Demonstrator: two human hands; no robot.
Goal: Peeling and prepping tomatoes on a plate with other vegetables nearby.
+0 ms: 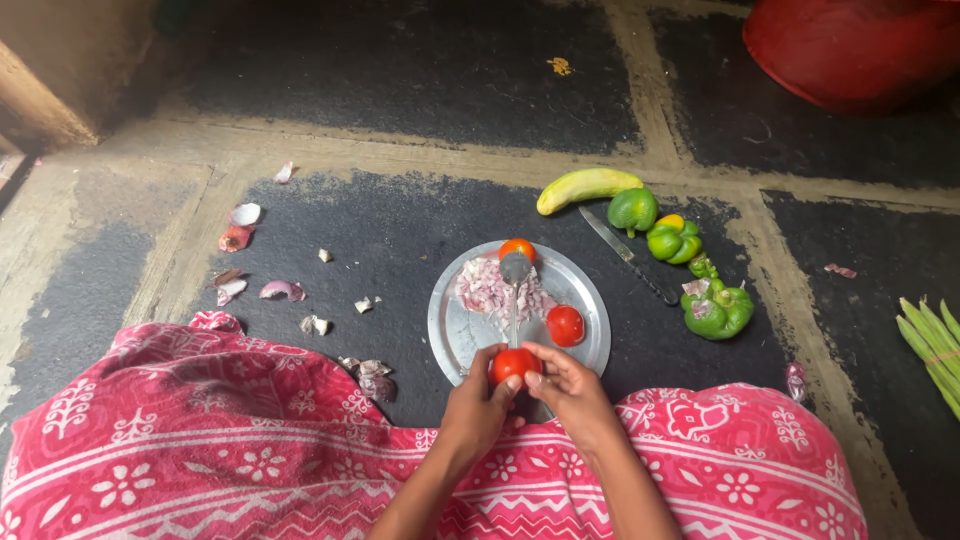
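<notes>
Pinching a tomato (514,365) between left hand (478,408) and right hand (566,385), both grips closed on it, at the steel plate's (590,300) 6 o'clock edge, blade upright at 12 o'clock.

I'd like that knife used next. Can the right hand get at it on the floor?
Probably yes: the knife lies uncovered beside the plate, but the right hand is holding a tomato.

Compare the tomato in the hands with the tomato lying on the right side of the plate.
The held tomato is gripped by the left hand and right hand at the near rim of the plate; the plate tomato lies free, untouched. The held one is partly hidden by fingers; the plate one shows in full, beside the chopped onion. Both are red, round and similar in size.
</notes>
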